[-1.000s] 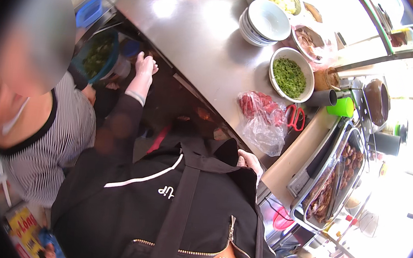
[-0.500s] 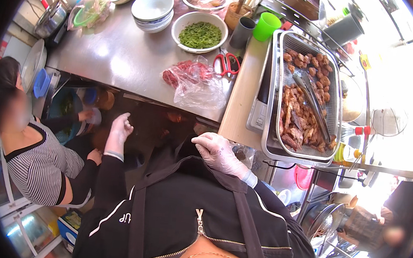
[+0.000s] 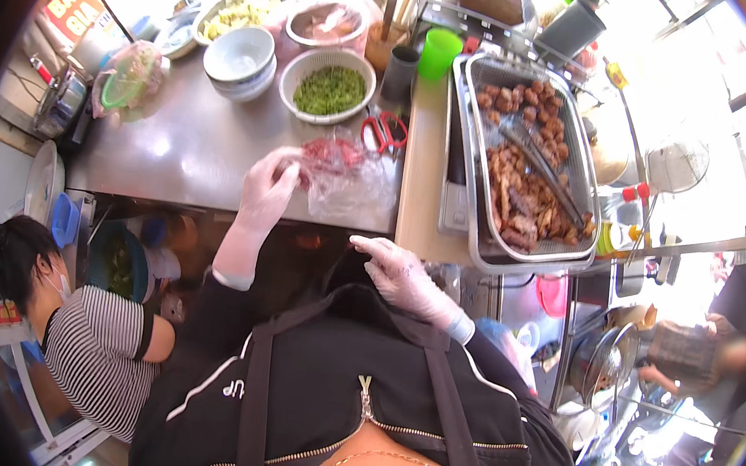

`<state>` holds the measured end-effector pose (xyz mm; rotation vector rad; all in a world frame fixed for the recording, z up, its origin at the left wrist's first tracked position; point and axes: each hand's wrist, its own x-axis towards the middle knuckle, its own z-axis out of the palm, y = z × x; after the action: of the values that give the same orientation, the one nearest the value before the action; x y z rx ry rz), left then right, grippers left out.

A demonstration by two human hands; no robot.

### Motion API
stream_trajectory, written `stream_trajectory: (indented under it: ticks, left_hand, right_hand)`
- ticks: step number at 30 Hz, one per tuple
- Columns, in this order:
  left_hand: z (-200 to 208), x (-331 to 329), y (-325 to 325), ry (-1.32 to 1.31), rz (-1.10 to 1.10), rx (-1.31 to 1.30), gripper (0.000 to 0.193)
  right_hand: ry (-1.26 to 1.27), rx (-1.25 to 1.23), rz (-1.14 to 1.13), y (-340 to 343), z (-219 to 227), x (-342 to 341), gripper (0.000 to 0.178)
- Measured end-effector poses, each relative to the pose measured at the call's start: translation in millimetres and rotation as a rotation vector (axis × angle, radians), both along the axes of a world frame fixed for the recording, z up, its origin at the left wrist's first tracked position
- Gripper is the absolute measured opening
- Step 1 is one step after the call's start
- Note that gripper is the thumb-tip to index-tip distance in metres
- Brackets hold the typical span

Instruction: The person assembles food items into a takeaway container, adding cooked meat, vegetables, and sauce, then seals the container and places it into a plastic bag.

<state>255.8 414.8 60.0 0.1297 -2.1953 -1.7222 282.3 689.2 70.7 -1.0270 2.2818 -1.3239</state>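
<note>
Left hand (image 3: pixel 271 190): shifted from the dark gap to the red meat (image 3: pixel 335 153); fingers bent at its left end, clamped or not cannot be told.
Right hand (image 3: pixel 404 279): low before the body, apart from the meat; fingers side by side, grip indiscernible.
Red meat: on the tabletop (image 3: pixel 157 137) near its front edge, presumably for reach; clear bag (image 3: pixel 349 200) crumpled about it.
Scissors (image 3: pixel 387 132), bowl (image 3: pixel 322 119): close behind, limiting room.
Tray (image 3: pixel 532 265): farther right.

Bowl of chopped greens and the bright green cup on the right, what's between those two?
The head view shows a dark grey cup between the bowl and the green cup.
</note>
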Motion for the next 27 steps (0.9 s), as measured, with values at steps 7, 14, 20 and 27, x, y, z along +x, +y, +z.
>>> stream_trajectory:
  ticks: [7, 14, 20, 27]
  left_hand:
    - [-18.2, 2.1, -7.0, 0.086, -0.146, 0.357, 0.035]
    - [-83.8, 113.6, -3.3, -0.200, 0.023, 0.532, 0.025]
    - [-133.2, 237.6, 45.0, -0.497, 0.240, 0.489, 0.018]
    - [-151.3, 329.9, 107.3, -0.660, 0.314, 0.524, 0.018]
  right_hand:
    - [-0.244, 0.229, -0.166, 25.4, -81.9, 44.5, 0.024]
    - [-0.838, 0.160, -0.247, 41.8, -132.1, 77.6, 0.024]
    - [-0.501, 0.177, -0.094, 51.3, -173.2, 61.2, 0.024]
    - [-0.102, 0.104, 0.127, 9.7, -137.7, 59.6, 0.023]
